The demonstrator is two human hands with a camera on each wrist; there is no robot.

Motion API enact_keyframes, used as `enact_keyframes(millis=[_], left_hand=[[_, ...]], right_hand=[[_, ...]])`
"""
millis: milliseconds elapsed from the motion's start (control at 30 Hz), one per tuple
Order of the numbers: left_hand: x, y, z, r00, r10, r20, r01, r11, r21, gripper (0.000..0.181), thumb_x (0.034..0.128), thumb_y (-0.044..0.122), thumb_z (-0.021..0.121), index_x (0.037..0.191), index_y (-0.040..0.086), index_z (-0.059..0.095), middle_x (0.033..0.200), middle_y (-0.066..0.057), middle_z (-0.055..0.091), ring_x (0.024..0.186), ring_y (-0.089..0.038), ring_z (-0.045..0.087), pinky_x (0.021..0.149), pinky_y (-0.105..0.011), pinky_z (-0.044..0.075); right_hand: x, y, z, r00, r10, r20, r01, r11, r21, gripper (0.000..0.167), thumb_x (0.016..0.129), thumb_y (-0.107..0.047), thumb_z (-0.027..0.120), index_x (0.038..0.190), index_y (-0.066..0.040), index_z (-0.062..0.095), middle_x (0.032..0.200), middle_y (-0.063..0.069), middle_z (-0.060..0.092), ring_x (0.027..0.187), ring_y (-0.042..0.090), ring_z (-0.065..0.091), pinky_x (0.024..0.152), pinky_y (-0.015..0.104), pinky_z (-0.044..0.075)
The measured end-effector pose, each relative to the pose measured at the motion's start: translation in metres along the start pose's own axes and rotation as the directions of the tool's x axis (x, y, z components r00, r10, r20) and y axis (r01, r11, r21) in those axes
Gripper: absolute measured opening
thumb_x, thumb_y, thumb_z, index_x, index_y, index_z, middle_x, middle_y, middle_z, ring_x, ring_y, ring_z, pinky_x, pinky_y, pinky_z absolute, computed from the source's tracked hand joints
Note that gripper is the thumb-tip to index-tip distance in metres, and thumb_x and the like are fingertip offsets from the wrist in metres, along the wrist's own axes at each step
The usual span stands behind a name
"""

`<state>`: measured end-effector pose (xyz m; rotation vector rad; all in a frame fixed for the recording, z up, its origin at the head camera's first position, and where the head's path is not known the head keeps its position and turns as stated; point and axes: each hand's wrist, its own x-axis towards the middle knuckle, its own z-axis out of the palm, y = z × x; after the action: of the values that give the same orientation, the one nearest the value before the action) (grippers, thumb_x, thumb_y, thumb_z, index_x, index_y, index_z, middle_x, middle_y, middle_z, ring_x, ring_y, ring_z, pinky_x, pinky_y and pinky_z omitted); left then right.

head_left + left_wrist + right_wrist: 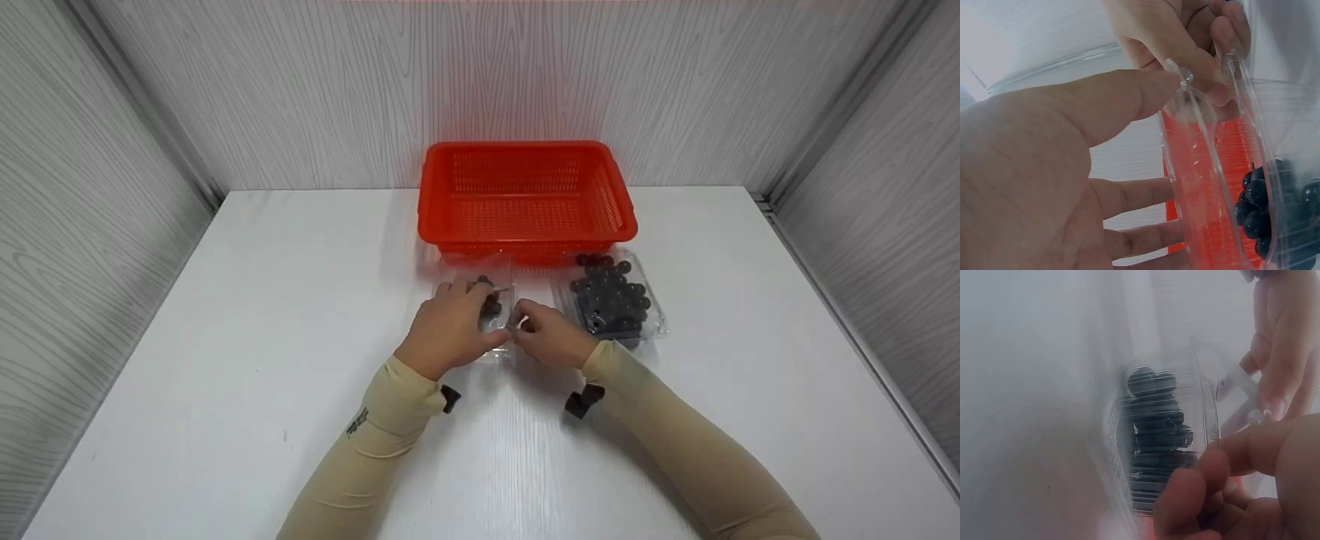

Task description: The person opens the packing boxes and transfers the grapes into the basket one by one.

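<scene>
A clear plastic clamshell box [1292, 146] with dark grapes [1256, 205] inside stands partly open in front of the basket. My left hand [448, 324] holds its lid [1193, 152], thumb at the corner tab and fingers along the outer face. Beside it, the curled fingers of my right hand [551, 335] pinch the box's rim near that corner. The right wrist view shows the grapes [1154, 422] stacked behind the ribbed clear wall. In the head view, my left hand covers much of the box.
A red slotted basket [525, 241] stands against the back wall. Right of my hands, another clear plastic container [654, 319] bears a heap of dark grapes [611, 292]. White table surface [285, 337] extends to both sides.
</scene>
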<state>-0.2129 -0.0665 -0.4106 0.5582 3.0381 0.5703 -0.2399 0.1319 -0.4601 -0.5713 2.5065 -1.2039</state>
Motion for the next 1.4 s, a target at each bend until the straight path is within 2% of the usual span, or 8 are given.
enact_keyframes(millis=[233,400,667,833,933,1167,1267,1400], left_hand=[[-0.006,-0.001,-0.008,1.000,0.007,-0.006,-0.007,0.999,-0.041,0.070,0.0924,0.049,0.071,0.144,0.005,0.053,0.127,-0.015,0.055,0.111,-0.029,0.055,0.090,-0.050,0.056],[-0.011,-0.002,-0.006,0.999,0.039,-0.017,-0.040,0.997,-0.061,0.069,0.0934,0.047,0.070,0.145,0.006,0.051,0.126,-0.015,0.055,0.108,-0.029,0.055,0.086,-0.049,0.056],[-0.013,-0.002,-0.002,0.999,0.048,-0.016,-0.048,0.998,-0.040,0.053,0.0938,0.040,0.071,0.136,0.009,0.063,0.119,-0.012,0.060,0.104,-0.031,0.059,0.082,-0.048,0.056],[-0.013,0.001,0.005,0.998,0.059,-0.024,-0.060,0.998,-0.024,0.068,0.0870,0.052,0.078,0.137,0.009,0.063,0.122,-0.012,0.058,0.112,-0.032,0.056,0.089,-0.048,0.054],[-0.012,0.002,0.007,0.997,0.070,-0.039,-0.070,0.998,-0.005,0.073,0.0833,0.053,0.082,0.138,0.009,0.062,0.122,-0.013,0.058,0.114,-0.033,0.056,0.091,-0.049,0.053],[-0.010,0.002,0.003,0.994,0.088,-0.068,-0.088,0.996,-0.002,0.075,0.0798,0.048,0.088,0.137,0.008,0.061,0.122,-0.013,0.058,0.110,-0.033,0.057,0.088,-0.048,0.055],[-0.010,0.002,0.000,0.993,0.098,-0.071,-0.097,0.995,0.018,0.079,0.0789,0.050,0.088,0.140,0.008,0.059,0.123,-0.013,0.057,0.110,-0.032,0.057,0.087,-0.048,0.055],[-0.012,0.004,-0.004,0.982,0.163,-0.093,-0.162,0.987,0.024,0.081,0.0798,0.046,0.089,0.142,0.006,0.056,0.126,-0.015,0.057,0.112,-0.034,0.056,0.088,-0.049,0.055]], right_hand=[[-0.001,-0.001,-0.001,0.999,0.032,0.025,-0.033,0.999,0.023,0.007,0.102,-0.014,0.060,0.106,-0.008,0.059,0.066,-0.001,0.054,0.056,0.012,0.049,0.051,0.026,0.040],[-0.001,-0.001,-0.001,0.998,0.044,0.040,-0.046,0.997,0.060,0.005,0.101,-0.011,0.059,0.104,-0.007,0.058,0.064,-0.001,0.052,0.054,0.012,0.047,0.050,0.026,0.039],[-0.001,-0.003,-0.003,0.998,0.042,0.050,-0.044,0.998,0.041,0.004,0.101,-0.009,0.059,0.100,-0.006,0.056,0.067,0.001,0.053,0.053,0.012,0.048,0.050,0.027,0.040],[-0.001,-0.002,-0.004,0.996,0.063,0.060,-0.064,0.998,0.018,0.006,0.101,-0.011,0.060,0.105,-0.006,0.059,0.075,0.003,0.058,0.057,0.015,0.050,0.053,0.028,0.043],[0.000,-0.002,-0.004,0.996,0.062,0.062,-0.062,0.998,0.003,0.011,0.101,-0.011,0.060,0.110,-0.005,0.060,0.081,0.004,0.060,0.059,0.015,0.052,0.055,0.029,0.045],[0.000,-0.001,-0.003,0.996,0.072,0.059,-0.074,0.997,0.020,0.005,0.100,-0.009,0.060,0.104,-0.005,0.058,0.068,0.001,0.054,0.054,0.013,0.049,0.051,0.027,0.041],[0.000,0.000,-0.003,0.996,0.069,0.055,-0.070,0.997,0.027,0.008,0.101,-0.010,0.060,0.107,-0.004,0.059,0.068,0.000,0.054,0.055,0.012,0.049,0.051,0.027,0.041],[-0.001,-0.001,-0.003,0.996,0.051,0.074,-0.053,0.998,0.022,0.007,0.102,-0.010,0.057,0.106,-0.004,0.057,0.065,0.000,0.052,0.052,0.013,0.047,0.050,0.027,0.039]])
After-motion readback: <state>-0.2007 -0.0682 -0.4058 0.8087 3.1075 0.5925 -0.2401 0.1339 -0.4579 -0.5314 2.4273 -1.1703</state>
